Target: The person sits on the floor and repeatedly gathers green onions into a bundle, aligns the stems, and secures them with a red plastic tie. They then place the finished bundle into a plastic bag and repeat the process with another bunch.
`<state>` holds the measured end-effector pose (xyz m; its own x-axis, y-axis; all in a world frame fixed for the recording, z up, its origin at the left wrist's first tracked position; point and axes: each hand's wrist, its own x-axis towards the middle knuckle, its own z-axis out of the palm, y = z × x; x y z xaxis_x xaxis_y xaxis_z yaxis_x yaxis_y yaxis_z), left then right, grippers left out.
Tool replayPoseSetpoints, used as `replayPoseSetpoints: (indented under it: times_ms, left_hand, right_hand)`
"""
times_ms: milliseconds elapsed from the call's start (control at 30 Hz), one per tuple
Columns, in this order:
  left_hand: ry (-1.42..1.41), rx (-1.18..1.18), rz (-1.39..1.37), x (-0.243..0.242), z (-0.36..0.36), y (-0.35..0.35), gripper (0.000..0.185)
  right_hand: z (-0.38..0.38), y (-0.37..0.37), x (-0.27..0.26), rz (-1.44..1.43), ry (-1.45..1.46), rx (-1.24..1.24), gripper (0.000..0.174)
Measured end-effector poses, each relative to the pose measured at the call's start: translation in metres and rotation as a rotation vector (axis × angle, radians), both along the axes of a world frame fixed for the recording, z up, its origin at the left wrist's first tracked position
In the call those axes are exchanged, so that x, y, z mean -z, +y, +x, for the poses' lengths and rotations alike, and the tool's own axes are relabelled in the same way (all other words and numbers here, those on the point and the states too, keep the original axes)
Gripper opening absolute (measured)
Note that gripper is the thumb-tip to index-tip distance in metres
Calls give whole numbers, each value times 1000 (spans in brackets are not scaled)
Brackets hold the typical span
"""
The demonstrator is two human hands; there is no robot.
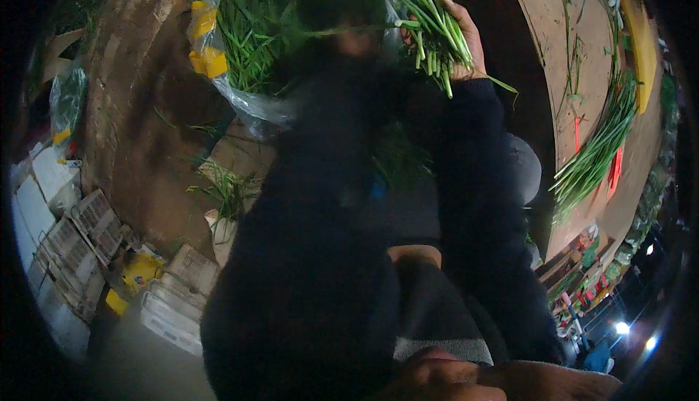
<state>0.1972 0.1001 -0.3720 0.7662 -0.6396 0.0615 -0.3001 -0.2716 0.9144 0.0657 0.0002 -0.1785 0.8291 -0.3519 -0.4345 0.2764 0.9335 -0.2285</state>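
Note:
My right hand (469, 30) is closed around a bunch of long green-onion-like stalks (437, 19), their pale lower ends pointing down and their leaves running off the top edge. Left of it, my left hand (357, 43) is blurred and dim at the end of a dark sleeve. A thin stalk shows across or beside it; its grip cannot be made out. Farther left, an open clear plastic bag (254, 103) with yellow markings holds a mass of long green leaves (248, 35). A loose bundle of similar stalks (592, 155) lies on the board surface at the right, over red ties (615, 172).
The pale board surface (562, 62) curves along the right, with loose leaf scraps and a yellow strip (639, 57). Lower left are cartons (95, 226), a yellow bag (143, 270) and a clear plastic container (172, 319). Leaf scraps (226, 188) lie near my left arm.

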Motion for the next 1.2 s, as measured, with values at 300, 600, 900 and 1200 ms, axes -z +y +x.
replayPoseSetpoints:
  times_ms: [300,600,900,1200]
  left_hand:
    - [-91,281,862,139,25,168,49]
    - [-474,251,245,133,-9,119,40]
    - [-212,53,648,73,-18,84,39]
    - [-236,220,715,99,-8,73,37]
  right_hand:
    - [5,5,4,25,-33,-55,43]
    - [9,10,6,2,-28,-61,37]
    - [9,9,7,-15,-29,-70,33]
    - [11,22,-14,-55,142,-42,30]
